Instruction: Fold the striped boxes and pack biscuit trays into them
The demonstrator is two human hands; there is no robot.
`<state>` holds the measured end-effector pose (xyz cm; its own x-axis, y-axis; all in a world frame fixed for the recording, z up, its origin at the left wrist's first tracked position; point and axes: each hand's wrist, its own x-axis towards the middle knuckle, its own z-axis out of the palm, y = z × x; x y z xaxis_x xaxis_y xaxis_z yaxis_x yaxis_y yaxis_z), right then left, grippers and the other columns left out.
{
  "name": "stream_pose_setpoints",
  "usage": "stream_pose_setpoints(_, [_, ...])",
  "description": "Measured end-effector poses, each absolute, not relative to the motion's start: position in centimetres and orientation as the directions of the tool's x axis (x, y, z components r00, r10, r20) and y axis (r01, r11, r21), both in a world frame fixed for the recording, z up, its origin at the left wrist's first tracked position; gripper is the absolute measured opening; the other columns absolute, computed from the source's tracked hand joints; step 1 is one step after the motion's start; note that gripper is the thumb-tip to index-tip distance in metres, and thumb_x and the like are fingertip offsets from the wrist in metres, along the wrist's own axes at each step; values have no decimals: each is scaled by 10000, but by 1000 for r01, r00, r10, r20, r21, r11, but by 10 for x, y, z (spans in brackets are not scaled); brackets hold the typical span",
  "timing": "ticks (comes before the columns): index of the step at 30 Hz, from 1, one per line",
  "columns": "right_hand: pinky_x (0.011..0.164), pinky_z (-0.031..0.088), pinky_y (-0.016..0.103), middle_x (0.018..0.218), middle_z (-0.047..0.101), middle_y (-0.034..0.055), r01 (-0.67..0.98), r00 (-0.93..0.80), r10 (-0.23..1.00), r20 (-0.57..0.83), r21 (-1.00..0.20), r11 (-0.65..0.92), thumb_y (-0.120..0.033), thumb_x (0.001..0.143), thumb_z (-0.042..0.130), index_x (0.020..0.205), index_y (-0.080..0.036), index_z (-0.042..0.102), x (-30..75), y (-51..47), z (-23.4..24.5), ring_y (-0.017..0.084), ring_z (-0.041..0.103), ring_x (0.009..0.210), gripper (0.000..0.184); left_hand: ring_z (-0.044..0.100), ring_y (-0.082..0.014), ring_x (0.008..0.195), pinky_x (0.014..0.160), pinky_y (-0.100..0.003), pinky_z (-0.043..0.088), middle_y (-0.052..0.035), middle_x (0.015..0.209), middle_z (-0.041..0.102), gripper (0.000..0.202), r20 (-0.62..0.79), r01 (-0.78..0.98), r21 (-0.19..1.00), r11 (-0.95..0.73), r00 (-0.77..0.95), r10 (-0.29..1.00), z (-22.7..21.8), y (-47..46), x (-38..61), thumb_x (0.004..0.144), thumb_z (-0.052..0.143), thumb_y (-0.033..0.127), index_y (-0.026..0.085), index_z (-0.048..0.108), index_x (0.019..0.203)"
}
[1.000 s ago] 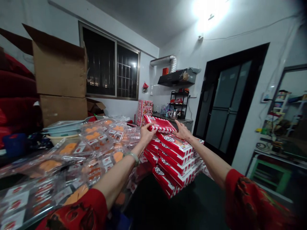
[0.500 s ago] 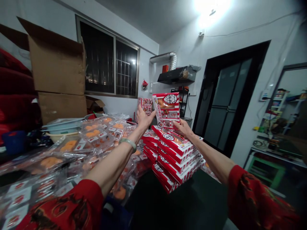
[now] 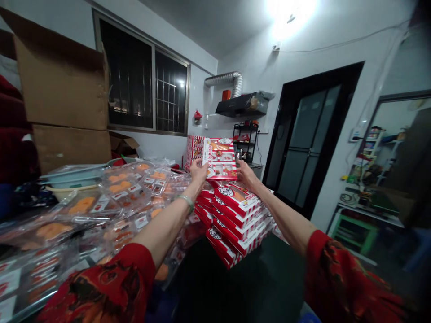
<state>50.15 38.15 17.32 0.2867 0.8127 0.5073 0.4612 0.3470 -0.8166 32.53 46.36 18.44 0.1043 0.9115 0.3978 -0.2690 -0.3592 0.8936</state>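
A red-and-white striped box (image 3: 222,158) with clear windows is held up between my two hands, its windowed face toward me. My left hand (image 3: 198,170) grips its lower left edge, thumb at the front. My right hand (image 3: 246,175) is closed at its lower right edge, fingers partly hidden. Just below the held box stands a stack of similar boxes (image 3: 240,220), piled somewhat unevenly on the dark table (image 3: 235,287). More striped boxes (image 3: 193,150) stand upright behind my left hand.
Clear plastic packs with orange pieces (image 3: 117,186) are heaped across the left. Behind them are a blue-grey tray (image 3: 74,175) and a large open cardboard carton (image 3: 63,85). A green stool (image 3: 355,231) stands at the right, near a dark-framed door (image 3: 310,134).
The held box has turned and tipped, and sits slightly lower. My left hand, earlier spread by its left side, now grips its edge. The view has shifted a little.
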Motion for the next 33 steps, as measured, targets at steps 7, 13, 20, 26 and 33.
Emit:
stream_pose_setpoints(7, [683, 507, 282, 901, 645, 52, 542, 258, 810, 527, -773, 330, -610, 811, 442, 1213, -211, 477, 511, 378, 164, 155, 621, 769, 568, 596, -218, 1001, 828, -421, 522, -88, 1186, 574, 343, 321, -195, 937, -291, 143, 936, 216, 512, 279, 879, 564, 330, 157, 542, 1174])
stream_pose_setpoints(13, [645, 460, 279, 723, 647, 21, 705, 58, 854, 517, -627, 332, -568, 624, 668, 810, -175, 662, 501, 380, 162, 166, 582, 685, 435, 597, -215, 999, 827, -421, 523, -90, 1184, 574, 342, 311, -132, 948, -289, 200, 929, 202, 521, 281, 880, 563, 328, 157, 540, 1175])
stream_pose_setpoints(20, [573, 389, 246, 578, 597, 17, 876, -93, 862, 498, -371, 308, -568, 697, 642, 539, -151, 615, 478, 383, 162, 137, 528, 591, 447, 593, -226, 1007, 822, -416, 523, -85, 1199, 569, 349, 257, -92, 966, -241, 281, 924, 190, 525, 299, 872, 573, 332, 155, 548, 1172])
stream_pose_setpoints(26, [884, 360, 427, 1190, 556, 182, 977, -2, 763, 646, -163, 140, -628, 716, 619, 1147, -147, 619, 470, 359, 165, 335, 459, 1111, 646, 594, -230, 1004, 811, -407, 527, -81, 1203, 570, 351, 197, -107, 980, -169, 377, 905, 176, 516, 308, 866, 581, 331, 153, 555, 1167])
stream_pose_setpoints(33, [918, 386, 467, 1247, 563, 129, 981, -17, 825, 564, -149, 122, -578, 745, 623, 1233, -243, 569, 467, 368, 160, 316, 516, 1127, 594, 595, -220, 1007, 836, -427, 519, -91, 1188, 571, 349, 176, -260, 960, -105, 267, 947, 182, 504, 310, 881, 561, 333, 156, 536, 1181])
